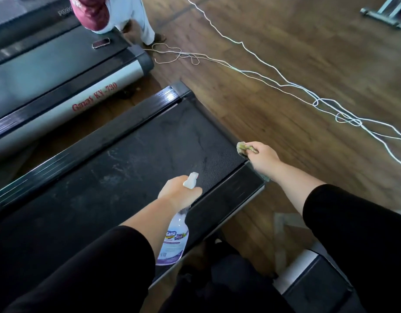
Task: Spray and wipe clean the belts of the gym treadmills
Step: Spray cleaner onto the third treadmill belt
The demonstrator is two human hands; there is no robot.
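1. Left hand [176, 193] grips the neck of a clear plastic spray bottle with white trigger head and purple label [172, 240], its nozzle pointing forward over the black textured treadmill belt [127, 159].
2. Right hand [260, 157] pinches a crumpled greenish cloth [242, 147] at the belt's right edge.
3. Belt's long axis runs away from the person; its dusty grey streaks [118, 170] lie forward-left of the nozzle, closer to the bottle than to the cloth.

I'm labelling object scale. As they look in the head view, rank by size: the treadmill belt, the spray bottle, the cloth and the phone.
1. treadmill belt
2. spray bottle
3. cloth and phone: they look alike. The cloth is partly hidden in the right hand and the phone lies farther off, so they are unranked.
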